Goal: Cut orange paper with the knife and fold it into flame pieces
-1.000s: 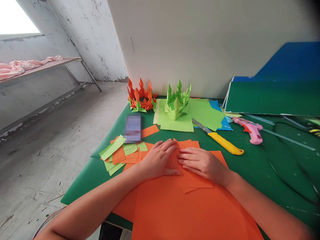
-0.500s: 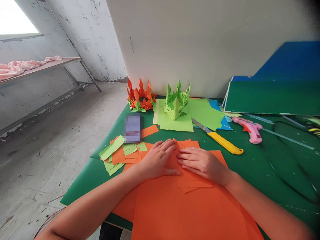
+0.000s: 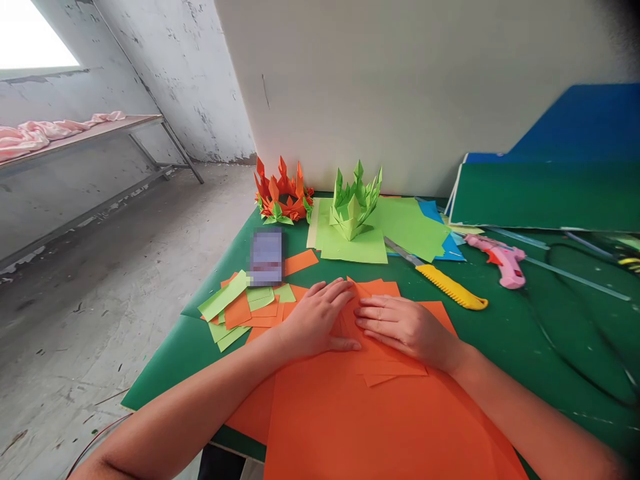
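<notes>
My left grip [image 3: 317, 317] and right grip [image 3: 407, 327] lay flat, unclenched, upon orange paper [image 3: 345, 323] on desk [image 3: 500, 347]. Behind, orange crown [image 3: 273, 192] and green crown [image 3: 352, 215] stood shaped; orange paper apparently unfinished.

Flat, dark, rectangular device [image 3: 267, 257], screen pixelated, content unreadable. Thin orange paper pieces [image 3: 397, 368], partly hidden under left hand [image 3: 317, 320] and right hand [image 3: 406, 327]; large, smooth orange paper sheet [image 3: 390, 427], cut off by the lower edge. Crumpled pale-pink cloth [image 3: 35, 137], cut off at left; flat blue-and-green board [image 3: 545, 193], cut off at right.
</notes>
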`<state>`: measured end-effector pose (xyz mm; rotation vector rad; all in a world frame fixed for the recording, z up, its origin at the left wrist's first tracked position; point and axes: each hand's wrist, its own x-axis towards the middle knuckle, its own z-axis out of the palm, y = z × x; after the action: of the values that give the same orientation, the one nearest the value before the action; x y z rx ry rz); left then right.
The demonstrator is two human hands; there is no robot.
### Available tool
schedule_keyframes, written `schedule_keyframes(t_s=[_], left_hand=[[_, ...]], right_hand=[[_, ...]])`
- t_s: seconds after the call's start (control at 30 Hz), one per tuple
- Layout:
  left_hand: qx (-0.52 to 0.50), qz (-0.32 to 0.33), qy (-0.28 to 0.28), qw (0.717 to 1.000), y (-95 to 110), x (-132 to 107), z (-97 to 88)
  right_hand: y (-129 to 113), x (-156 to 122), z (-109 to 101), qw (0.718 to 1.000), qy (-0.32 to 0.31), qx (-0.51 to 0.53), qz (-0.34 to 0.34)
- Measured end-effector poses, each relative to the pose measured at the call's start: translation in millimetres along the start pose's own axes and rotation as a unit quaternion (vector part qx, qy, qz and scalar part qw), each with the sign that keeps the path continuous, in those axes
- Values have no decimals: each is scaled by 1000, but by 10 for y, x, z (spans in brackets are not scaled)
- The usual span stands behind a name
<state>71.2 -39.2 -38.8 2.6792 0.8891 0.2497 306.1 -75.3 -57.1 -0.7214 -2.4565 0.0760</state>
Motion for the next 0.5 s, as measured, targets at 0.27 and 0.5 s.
schedule_keyframes(t_s=[0.27, 0.5], left_hand=[[-12, -1, 3, 1000, -3, -4, 7], [-2, -12, -10, 1000, 24, 5, -21]], right_hand=[[-5, 11, -12, 1000, -6, 2, -2], [1, -3, -1, 1000, -11, 1, 0]])
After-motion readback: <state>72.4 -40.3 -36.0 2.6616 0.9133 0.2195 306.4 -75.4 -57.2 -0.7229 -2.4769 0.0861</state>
